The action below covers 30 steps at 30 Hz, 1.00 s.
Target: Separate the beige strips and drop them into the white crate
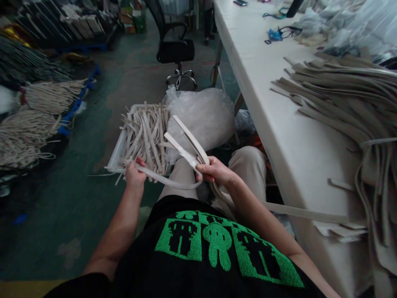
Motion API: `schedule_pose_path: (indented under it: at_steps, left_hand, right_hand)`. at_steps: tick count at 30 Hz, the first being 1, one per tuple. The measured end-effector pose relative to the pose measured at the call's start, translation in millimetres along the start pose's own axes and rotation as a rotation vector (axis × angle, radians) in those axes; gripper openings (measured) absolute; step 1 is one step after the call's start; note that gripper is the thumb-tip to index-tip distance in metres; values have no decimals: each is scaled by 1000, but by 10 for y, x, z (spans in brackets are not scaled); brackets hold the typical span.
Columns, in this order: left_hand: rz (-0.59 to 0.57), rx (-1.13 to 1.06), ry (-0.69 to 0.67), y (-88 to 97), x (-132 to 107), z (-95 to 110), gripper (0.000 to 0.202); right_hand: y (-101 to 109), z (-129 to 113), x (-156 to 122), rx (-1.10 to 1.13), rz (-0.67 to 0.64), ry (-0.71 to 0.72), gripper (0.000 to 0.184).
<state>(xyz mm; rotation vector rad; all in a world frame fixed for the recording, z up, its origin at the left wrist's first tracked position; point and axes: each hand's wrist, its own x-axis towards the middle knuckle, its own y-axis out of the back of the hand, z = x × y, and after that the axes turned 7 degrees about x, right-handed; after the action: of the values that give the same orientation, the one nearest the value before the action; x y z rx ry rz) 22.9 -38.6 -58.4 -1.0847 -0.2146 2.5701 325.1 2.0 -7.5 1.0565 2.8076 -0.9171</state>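
My left hand (135, 174) is closed on one end of a pale flat strip (169, 182). The strip sags in a curve over my lap and loops up to my right hand (215, 169). Between thumb and fingers, my right hand pinches several beige fabric-like strips (194, 142), their ends pointing up and away from me. Beyond my hands, a white plastic bin (115, 151) is heaped with loose beige strips (149, 130). One long strip (304, 212) stretches from near my right forearm to the table on the right.
The white table (257, 95) at my right carries a big pile of beige strips (338, 91), scissors (290, 31) and clear plastic. A stuffed plastic bag (204, 116) touches the bin. Farther off stands a black swivel chair (176, 50); bundled strips (27, 128) lie at left.
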Motion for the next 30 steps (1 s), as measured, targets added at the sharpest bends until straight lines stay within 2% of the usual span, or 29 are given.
schedule_pose_path:
  at_steps: [3,5,7,9,13,18,21,24,27,30]
  left_hand:
    - [-220,81,-146,-142,-223,-29,16]
    - [-421,169,-133,-215,-441,-194,8]
    - [-594,223,-91,-261,-649,-401,14]
    - [-712,248,-98,-284,-816,-591,20]
    - [-792,319,-197,-296,-988,-817,31]
    - [-814,569,-347,-310,-968,-899,45]
    - [-800,686,-388,-360,-899,-817,47]
    - [-864,762,-389,-429,-854,-537,50]
    - [-1066,1085,-342,-465,-865,-186,48]
    - [-1269,1383,-270,-444,-920,-29,49]
  right_hand:
    - [-95,131,113,10,127,16,48]
    - [-146,203,171,18,164,33,50]
    - [-165,256,207,21,199,59,52]
    - [-155,287,226,21,253,90,51]
    - [-110,327,255,8,354,92,47]
    - [-113,408,312,-84,435,50,42]
    - [-105,397,319,-90,454,77,41]
    - [-35,272,278,-42,531,178,43]
    - [50,95,209,12,542,267,46]
    - [65,-16,161,47,413,254,49]
